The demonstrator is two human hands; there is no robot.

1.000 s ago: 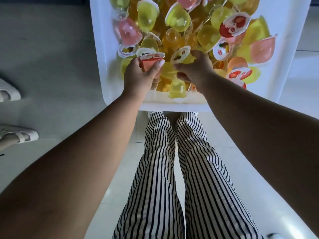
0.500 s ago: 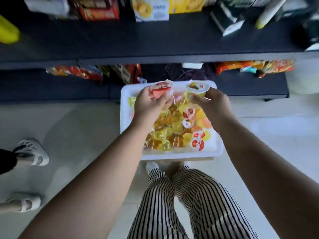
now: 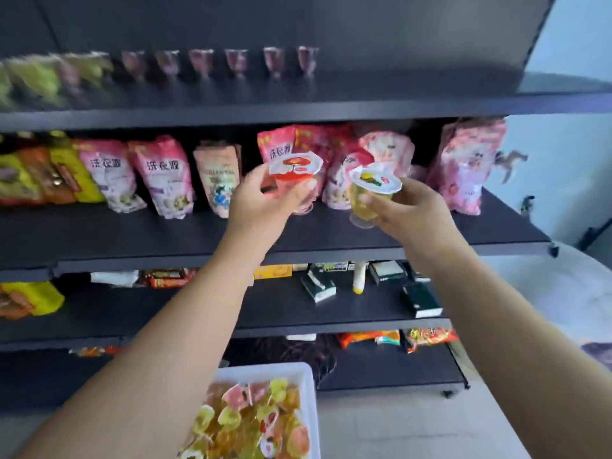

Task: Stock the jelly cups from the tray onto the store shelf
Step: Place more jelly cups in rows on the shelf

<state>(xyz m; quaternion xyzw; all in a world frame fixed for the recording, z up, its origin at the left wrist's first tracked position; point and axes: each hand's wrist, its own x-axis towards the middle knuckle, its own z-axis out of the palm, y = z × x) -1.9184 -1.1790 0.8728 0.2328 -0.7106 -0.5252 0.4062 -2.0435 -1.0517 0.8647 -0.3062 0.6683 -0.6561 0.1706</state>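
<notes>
I see both hands raised in front of the dark shelf (image 3: 331,233), each one grasping a jelly cup. My left hand (image 3: 261,202) has its fingers curled round a red cup (image 3: 295,173), whose red-and-white lid faces the camera; the cup sits just in front of the pink bags (image 3: 337,160) that stand along the back of that shelf. My right hand (image 3: 407,210) pinches a yellow cup (image 3: 371,193), thumb on the near side, the lid tipped a little toward me. Both cups hang above the shelf board, not resting on it, the yellow one just right of the red one and apart from it.

On the board above the shelf a row of cups (image 3: 218,62) stands along the back, badly blurred, so I cannot tell their colours for sure. Left of the pink bags on the shelf lie yellow and orange packets (image 3: 43,173).

Below the shelf, at the bottom of the view, the white tray (image 3: 308,385) holds a heap of jelly cups (image 3: 251,422), yellow, pink and orange, partly hidden by my left forearm.
</notes>
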